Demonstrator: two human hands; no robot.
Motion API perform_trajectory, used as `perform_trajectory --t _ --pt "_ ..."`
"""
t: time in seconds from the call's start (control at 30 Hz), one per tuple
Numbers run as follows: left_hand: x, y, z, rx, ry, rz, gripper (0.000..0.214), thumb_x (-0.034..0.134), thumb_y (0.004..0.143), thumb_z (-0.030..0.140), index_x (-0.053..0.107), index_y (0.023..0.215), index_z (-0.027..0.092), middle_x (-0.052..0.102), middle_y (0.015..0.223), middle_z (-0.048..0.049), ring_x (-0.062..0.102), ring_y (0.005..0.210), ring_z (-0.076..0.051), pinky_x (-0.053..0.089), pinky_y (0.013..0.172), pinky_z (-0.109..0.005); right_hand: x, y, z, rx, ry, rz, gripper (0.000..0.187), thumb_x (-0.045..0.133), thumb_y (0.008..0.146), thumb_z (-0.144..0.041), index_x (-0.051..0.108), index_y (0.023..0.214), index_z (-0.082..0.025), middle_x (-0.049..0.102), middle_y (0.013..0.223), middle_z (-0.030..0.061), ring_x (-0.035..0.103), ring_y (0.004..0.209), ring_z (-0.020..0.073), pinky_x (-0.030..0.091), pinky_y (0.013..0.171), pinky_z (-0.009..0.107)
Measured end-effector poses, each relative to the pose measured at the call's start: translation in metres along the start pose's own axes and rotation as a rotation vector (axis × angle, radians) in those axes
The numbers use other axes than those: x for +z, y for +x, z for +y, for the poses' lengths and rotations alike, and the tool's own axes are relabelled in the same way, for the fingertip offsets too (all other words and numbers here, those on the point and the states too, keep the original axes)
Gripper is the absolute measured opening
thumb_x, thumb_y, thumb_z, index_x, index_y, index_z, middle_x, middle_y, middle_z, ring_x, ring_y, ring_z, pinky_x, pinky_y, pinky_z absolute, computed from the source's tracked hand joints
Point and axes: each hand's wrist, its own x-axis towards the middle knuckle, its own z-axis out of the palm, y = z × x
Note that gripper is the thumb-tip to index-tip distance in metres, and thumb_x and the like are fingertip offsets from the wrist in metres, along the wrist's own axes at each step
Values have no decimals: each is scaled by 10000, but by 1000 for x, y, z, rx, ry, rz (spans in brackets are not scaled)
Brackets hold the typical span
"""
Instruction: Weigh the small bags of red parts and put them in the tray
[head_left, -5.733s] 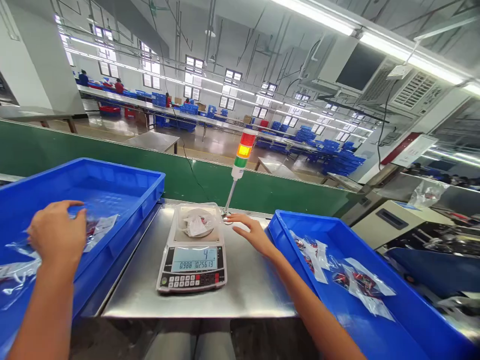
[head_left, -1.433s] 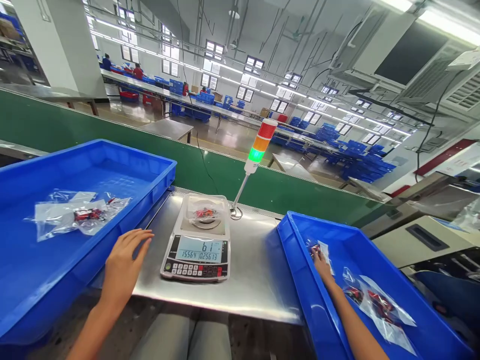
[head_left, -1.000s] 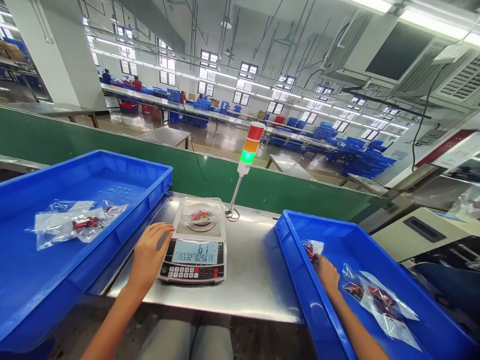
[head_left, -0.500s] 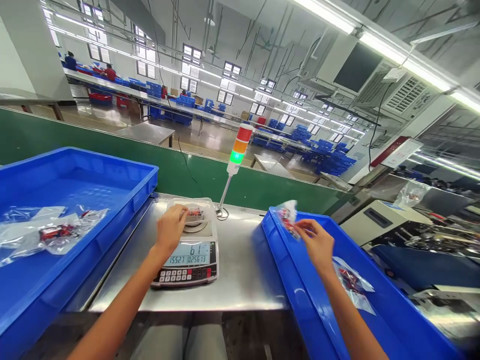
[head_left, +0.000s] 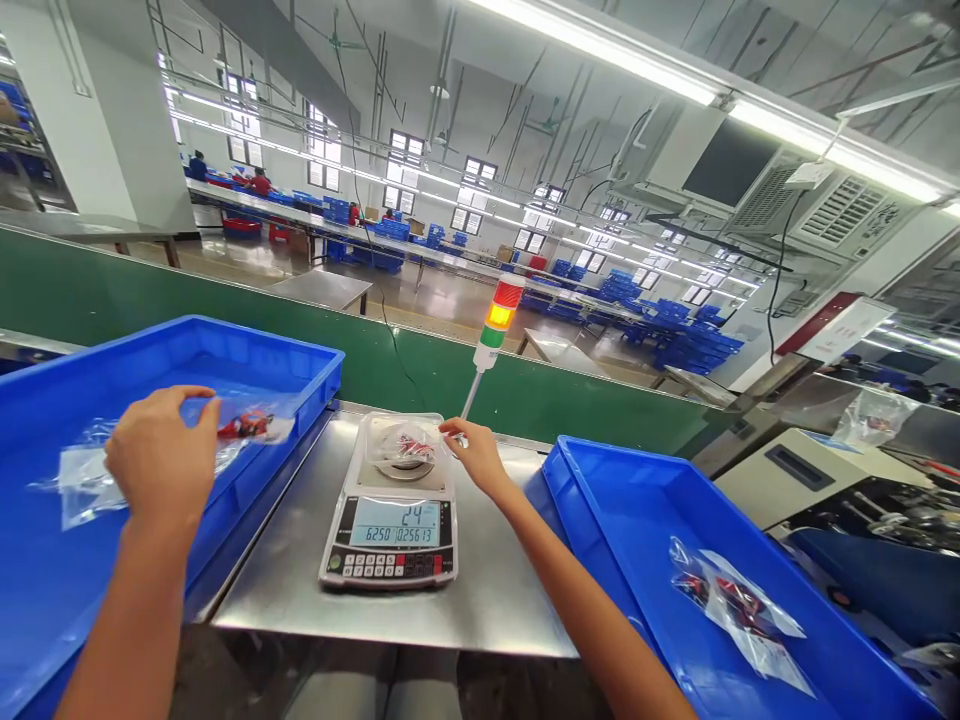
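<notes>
- Beyond the green conveyor side panel [head_left: 225,345], a long workbench [head_left: 300,217] runs down the hall, with blue crates along it and people at work.
- The steel worktop [head_left: 390,620] carries a blue tray at each side: the left tray [head_left: 262,345] beyond its left edge, the right tray [head_left: 637,470] beyond its right edge.
- The digital scale [head_left: 388,565] stands near the worktop's far edge, just before the stack light [head_left: 499,318]. Its display [head_left: 394,523] has dropped from 61 to 24.
- A clear packet with red parts [head_left: 414,447] lies on the scale's pan.
- The right hand [head_left: 476,458] has moved from the right tray to the pan, its fingers [head_left: 450,428] loosely extended at the packet's edge; any grip cannot be told.
- The left hand [head_left: 161,455] has moved from the pan to the left tray. Its fingers [head_left: 199,397] curve over a second clear packet [head_left: 251,425], but whether they grasp it cannot be told.
- A third packet [head_left: 731,605] lies in the right tray, well apart from both hands.
</notes>
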Motion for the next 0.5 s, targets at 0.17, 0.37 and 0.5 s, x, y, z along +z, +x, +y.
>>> perform_trajectory --t 0.17,0.37,0.5 --pt "7 -38 -27 215 -57 -89 536 283 930 566 662 1015 197 671 1142 -179 581 1220 -434 465 1043 -634 -84 -47 76 131 -222 228 312 476 907 -382 715 1016 -213 751 1068 79 672 1026 263 494 952 417" --pt "36 -106 -50 258 -230 -279 405 429 886 587 671 929 266 736 1042 -54 679 1052 -324 535 1012 -511 -209 -173 217 618 -728 454 549 430 864 -389 628 1289 -101 591 1370 248 452 1353 411 384 1094 599" --pt "47 -134 -71 209 -223 -376 424 451 881 625 708 930 291 749 1026 -12 697 997 -306 556 961 -462 -240 -263 289 1094 -813 430 777 370 881 -654 490 1503 -204 353 1588 256 225 1462 553 306 969 829"
